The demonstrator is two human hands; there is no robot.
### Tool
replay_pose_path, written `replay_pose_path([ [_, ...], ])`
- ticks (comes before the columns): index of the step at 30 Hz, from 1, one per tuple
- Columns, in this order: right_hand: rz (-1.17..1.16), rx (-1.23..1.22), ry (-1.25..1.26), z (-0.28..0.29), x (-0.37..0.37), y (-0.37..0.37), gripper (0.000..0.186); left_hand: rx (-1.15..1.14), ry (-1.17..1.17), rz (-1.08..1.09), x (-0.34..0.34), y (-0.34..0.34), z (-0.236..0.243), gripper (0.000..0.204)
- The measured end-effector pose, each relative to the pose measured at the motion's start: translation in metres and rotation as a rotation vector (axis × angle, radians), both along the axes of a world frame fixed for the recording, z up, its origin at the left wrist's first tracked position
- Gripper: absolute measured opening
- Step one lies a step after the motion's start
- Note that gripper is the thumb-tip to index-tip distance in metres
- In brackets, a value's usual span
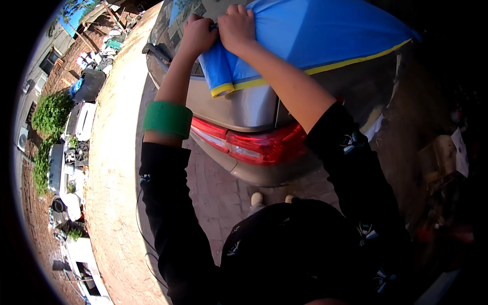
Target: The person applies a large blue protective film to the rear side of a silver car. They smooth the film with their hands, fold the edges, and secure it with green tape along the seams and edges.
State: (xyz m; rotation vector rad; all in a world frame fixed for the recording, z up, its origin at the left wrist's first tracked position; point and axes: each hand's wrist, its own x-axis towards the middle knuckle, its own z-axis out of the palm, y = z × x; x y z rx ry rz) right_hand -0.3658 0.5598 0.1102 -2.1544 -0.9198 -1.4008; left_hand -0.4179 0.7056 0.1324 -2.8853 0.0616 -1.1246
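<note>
Blue plastic masking film [325, 30] with a yellow tape edge lies spread over the rear of a grey-brown car [229, 104]. Its rolled-up end [217, 76] hangs below my hands, yellow tape wrapped around its lower tip. My left hand [199, 34] is closed at the upper left side of that roll, fingers curled. Right beside it, my right hand [236, 29] grips the film, knuckles up, almost touching the left. What the fingertips pinch is hidden. A green tape roll [168, 119] sits around my left forearm like a cuff.
The car's red tail light [264, 145] and bumper are just below the film. Brick paving [213, 193] lies under my shoes. Far left, beyond a sunlit concrete strip [117, 168], are car parts, bushes [53, 114] and clutter along a wall. Cardboard [439, 157] stands in shade at right.
</note>
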Motion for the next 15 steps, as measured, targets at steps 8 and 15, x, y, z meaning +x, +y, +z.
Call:
replay_pose_path([
  [8, 0.067, 0.008, -0.034, -0.002, -0.001, 0.002, 0.013, -0.013, -0.006, -0.005, -0.001, 0.012, -0.010, 0.031],
  [15, 0.160, 0.054, 0.093, -0.001, 0.001, 0.007, 0.019, -0.035, 0.059, -0.093, -0.003, 0.012, -0.002, 0.030],
])
